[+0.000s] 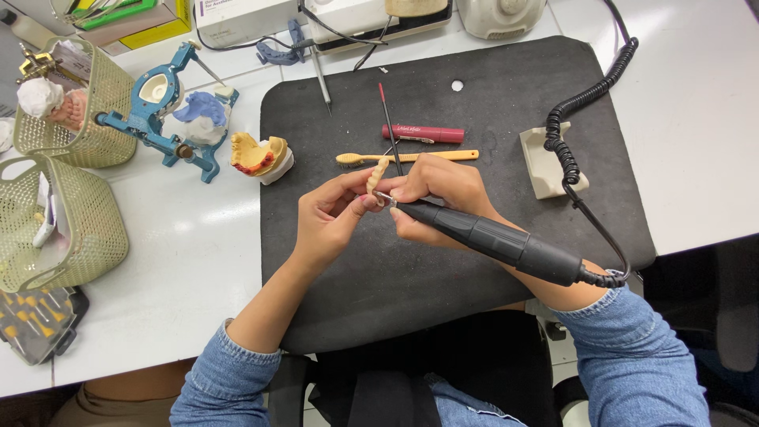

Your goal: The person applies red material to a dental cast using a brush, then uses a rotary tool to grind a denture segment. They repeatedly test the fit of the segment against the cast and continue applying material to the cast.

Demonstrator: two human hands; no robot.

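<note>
My left hand [332, 217] pinches a small cream-coloured curved dental piece [377, 175] upright between thumb and fingers, above a black mat [506, 95]. My right hand [439, 198] grips a black rotary handpiece [498, 241] like a pen. Its metal tip [385, 198] touches the lower end of the cream piece. A coiled black cord [571, 119] runs from the handpiece's rear up to the back of the table.
On the mat lie a yellow toothbrush [411, 157], a red pen-like tool [423, 133], a thin red-tipped brush [387, 119] and a cream holder [541, 162]. To the left stand a dental cast [261, 156], a blue articulator [170, 111], two green baskets [75, 229] and a bur case [35, 320].
</note>
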